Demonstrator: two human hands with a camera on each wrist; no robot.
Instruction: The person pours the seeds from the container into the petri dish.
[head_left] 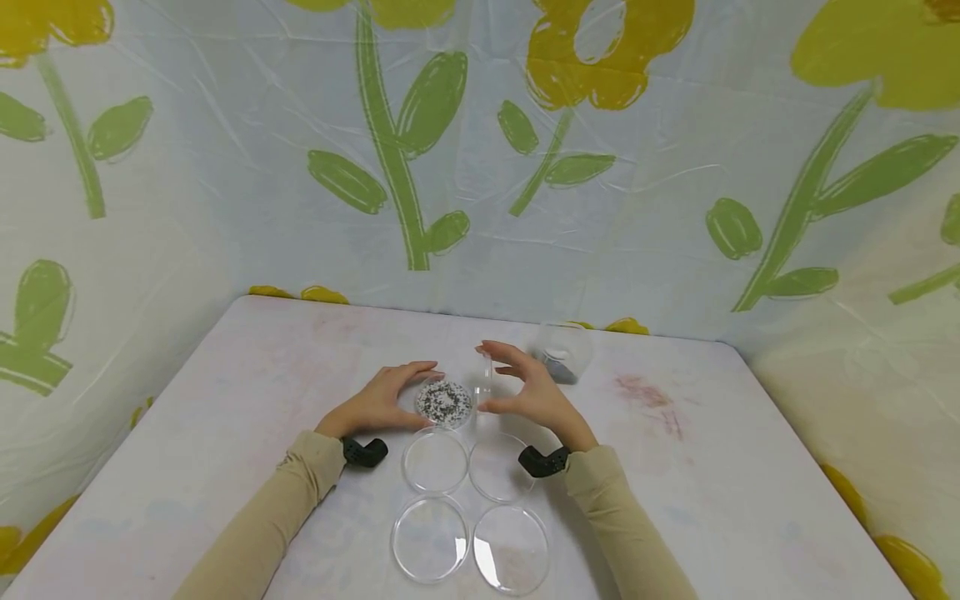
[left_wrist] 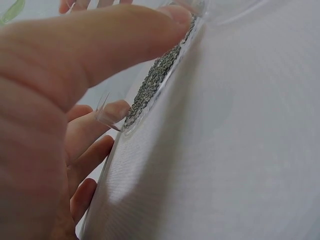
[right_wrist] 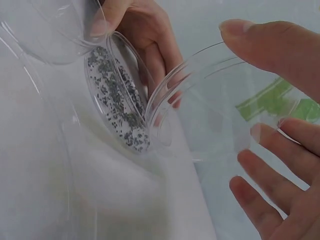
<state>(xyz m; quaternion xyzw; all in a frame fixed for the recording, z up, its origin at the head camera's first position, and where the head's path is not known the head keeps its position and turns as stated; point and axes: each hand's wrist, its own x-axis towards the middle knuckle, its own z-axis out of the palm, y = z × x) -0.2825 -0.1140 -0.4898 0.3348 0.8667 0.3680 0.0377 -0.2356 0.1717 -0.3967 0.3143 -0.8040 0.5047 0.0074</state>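
Head view shows a dish of dark grains on the table, between the thumb and fingers of the left hand, which grasp its rim. Just beside it, the right hand pinches an upright clear disc. Four clear dishes lie nearer the camera; a clear container sits beyond the right hand.

A round, transparent shallow dish scattered with small dark grey-green granules lies flat beside a colourless, see-through circular dish-like piece raised on edge.
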